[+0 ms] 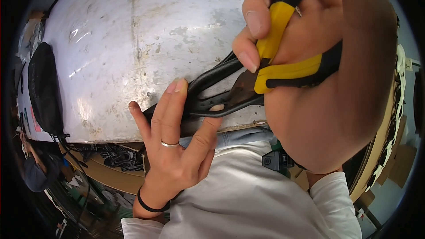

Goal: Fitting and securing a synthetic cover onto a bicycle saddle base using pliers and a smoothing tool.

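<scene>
Yellow-and-black-handled pliers sat in the right hand, its fingers wrapped around the handles. Their metal jaws overlapped a shiny black looped strip near the front edge of the scuffed white desk. The left hand had its fingers clamped on the strip; the right hid the strip's other end. Leftward lay an elongated black fabric pouch.

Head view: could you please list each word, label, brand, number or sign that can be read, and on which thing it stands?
No text can be read.
Yellow-and-black pliers in the right hand, black looped piece in the left hand, black pouch: no legible lettering.
Pinkish item at the table's left edge: too small to tell.
</scene>
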